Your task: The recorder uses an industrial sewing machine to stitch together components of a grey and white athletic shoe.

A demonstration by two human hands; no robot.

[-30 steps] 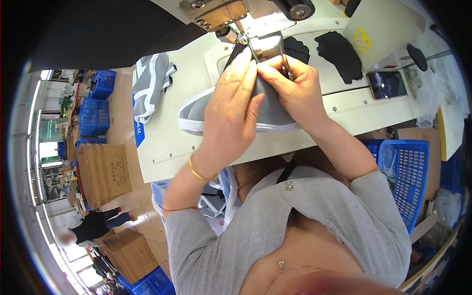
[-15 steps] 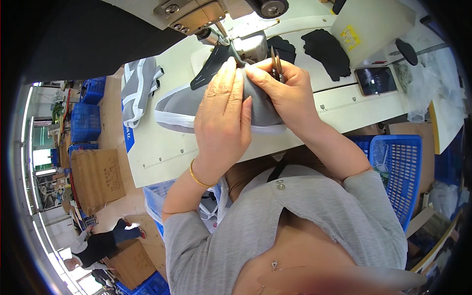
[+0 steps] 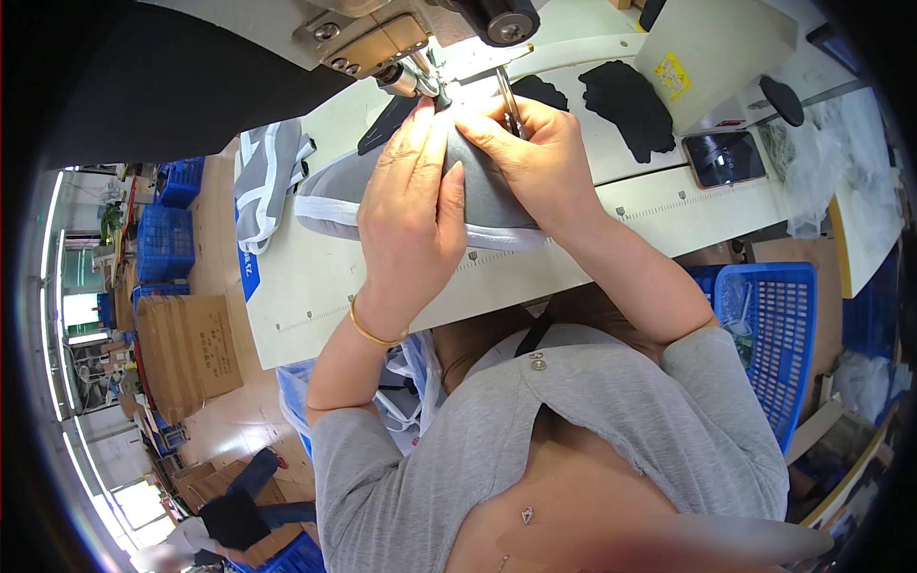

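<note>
A grey fabric piece with white edging (image 3: 330, 191) lies under the presser foot area of a sewing machine (image 3: 382, 43). My left hand (image 3: 411, 205) rests flat on it, fingers stretched toward the needle and thumb apart. Beside it my right hand (image 3: 544, 158) is closed, its thumb pressing on the grey fabric. Metal thread snips (image 3: 509, 103) stick up from between the fingers of that hand. A black fabric piece (image 3: 380, 129) shows left of the needle, partly behind my left fingers. Bright lamp light washes out the fingertips and the stitching spot.
Another grey, white-edged piece (image 3: 267, 181) lies at the table's left. Black fabric pieces (image 3: 630, 110) and a phone (image 3: 724, 159) are on the right. Blue baskets (image 3: 774, 334) stand beside me. Lower left, a person (image 3: 234, 520) bends near cardboard boxes.
Both hands and the grey fabric have shifted slightly left and toward the needle. Less of the black piece shows. The person in the background has moved down in the view.
</note>
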